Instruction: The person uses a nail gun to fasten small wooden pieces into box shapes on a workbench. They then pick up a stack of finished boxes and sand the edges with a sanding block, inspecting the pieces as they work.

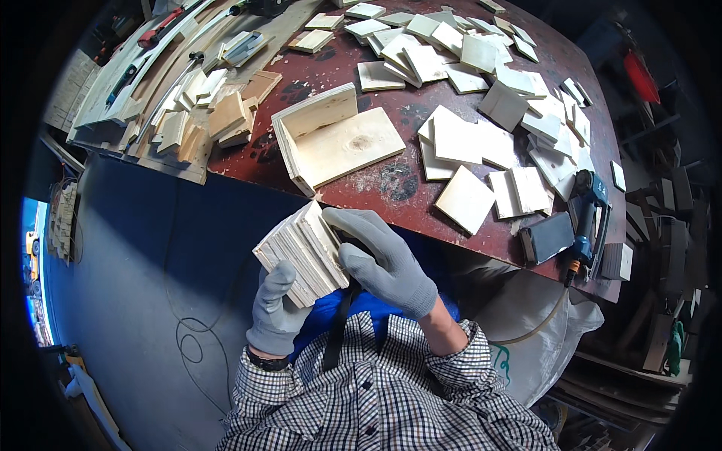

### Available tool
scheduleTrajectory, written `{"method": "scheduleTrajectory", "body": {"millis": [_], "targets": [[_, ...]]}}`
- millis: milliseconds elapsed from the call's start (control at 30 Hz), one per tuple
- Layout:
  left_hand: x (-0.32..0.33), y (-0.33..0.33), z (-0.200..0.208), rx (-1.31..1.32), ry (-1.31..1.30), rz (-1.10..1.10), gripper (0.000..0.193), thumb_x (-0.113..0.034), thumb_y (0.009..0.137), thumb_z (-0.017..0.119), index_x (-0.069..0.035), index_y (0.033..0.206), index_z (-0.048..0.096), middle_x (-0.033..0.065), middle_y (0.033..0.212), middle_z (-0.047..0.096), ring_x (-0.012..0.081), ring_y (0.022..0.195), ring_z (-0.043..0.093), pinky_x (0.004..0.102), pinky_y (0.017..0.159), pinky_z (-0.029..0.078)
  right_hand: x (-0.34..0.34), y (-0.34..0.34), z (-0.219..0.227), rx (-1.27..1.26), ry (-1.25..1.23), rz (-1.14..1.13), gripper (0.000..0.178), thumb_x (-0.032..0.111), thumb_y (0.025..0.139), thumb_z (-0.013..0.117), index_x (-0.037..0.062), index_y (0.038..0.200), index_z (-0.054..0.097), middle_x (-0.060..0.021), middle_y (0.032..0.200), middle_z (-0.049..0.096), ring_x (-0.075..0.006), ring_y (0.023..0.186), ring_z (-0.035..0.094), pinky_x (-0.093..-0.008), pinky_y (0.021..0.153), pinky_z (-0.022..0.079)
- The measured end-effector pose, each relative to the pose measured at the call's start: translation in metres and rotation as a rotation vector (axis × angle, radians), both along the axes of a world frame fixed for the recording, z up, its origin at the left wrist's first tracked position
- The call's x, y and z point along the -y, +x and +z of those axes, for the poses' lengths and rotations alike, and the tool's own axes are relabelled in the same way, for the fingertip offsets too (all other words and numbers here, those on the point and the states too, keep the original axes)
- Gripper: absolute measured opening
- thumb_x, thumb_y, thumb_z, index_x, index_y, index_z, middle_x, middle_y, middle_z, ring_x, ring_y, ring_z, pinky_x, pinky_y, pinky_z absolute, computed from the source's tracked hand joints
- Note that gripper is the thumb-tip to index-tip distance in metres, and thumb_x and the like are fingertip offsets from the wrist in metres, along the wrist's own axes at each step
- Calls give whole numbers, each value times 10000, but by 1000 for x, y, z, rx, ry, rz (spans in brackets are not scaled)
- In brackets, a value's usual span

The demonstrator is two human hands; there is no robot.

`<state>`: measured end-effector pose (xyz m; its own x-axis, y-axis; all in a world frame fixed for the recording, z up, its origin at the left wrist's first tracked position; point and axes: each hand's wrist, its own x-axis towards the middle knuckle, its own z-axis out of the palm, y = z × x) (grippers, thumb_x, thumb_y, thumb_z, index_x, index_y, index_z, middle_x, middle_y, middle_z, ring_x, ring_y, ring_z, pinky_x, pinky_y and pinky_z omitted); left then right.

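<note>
A stack of small square plywood pieces (301, 254) is held in front of my chest, its layered edges facing up. My left hand (275, 312), in a grey glove, grips it from below with the thumb on the near side. My right hand (392, 267), also gloved, curls its fingers and thumb against the stack's right side. Just beyond, on the table edge, stands an L-shaped corner of pale boards (365, 143), with one panel flat and others upright.
Many loose plywood squares (466, 199) lie over the red-brown table (263, 161). A nail gun (590, 218) with an air hose (543, 323) rests at the right edge. Wood offcuts (229, 116) are piled at left. A white sack (526, 331) sits under the table.
</note>
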<state>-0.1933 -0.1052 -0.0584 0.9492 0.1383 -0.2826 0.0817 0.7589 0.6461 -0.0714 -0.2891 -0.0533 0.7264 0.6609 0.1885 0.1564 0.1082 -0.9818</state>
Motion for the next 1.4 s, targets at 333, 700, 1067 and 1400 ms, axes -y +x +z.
{"method": "scheduleTrajectory", "body": {"millis": [333, 700, 1067, 1400], "targets": [[-10, -7, -26, -27, -96, 78, 836, -452, 974, 740, -91, 1630, 368, 156, 1540, 542, 331, 1359, 579, 524, 1112, 508, -2, 2, -13, 110, -19, 4, 666, 478, 1059, 613, -1, 1519, 563, -209, 1420, 595, -327, 1314, 581, -449, 1138, 461], [-15, -11, -39, -39, -108, 46, 802, -483, 1011, 687, -120, 1646, 359, 147, 1586, 504, 327, 1398, 547, 543, 1163, 468, 4, -3, -17, 85, 6, -60, 597, 421, 1044, 628, -14, 1452, 603, -203, 1350, 639, -342, 1255, 607, -440, 1116, 466], [4, 0, 0, -18, 74, -54, 805, -297, 986, 750, -6, 1621, 349, 191, 1521, 559, 310, 1373, 599, 466, 1172, 504, 10, -1, -18, 47, 24, -43, 579, 372, 1046, 636, -7, 1480, 583, -191, 1339, 627, -296, 1219, 632, -404, 1088, 496], [15, 8, 21, 10, 147, 17, 845, -192, 903, 870, -32, 1588, 401, 112, 1485, 591, 227, 1364, 612, 397, 1149, 518, 13, -4, -9, -54, -12, 3, 586, 325, 1038, 633, -16, 1509, 563, -179, 1364, 620, -274, 1270, 621, -399, 1125, 471]]}}
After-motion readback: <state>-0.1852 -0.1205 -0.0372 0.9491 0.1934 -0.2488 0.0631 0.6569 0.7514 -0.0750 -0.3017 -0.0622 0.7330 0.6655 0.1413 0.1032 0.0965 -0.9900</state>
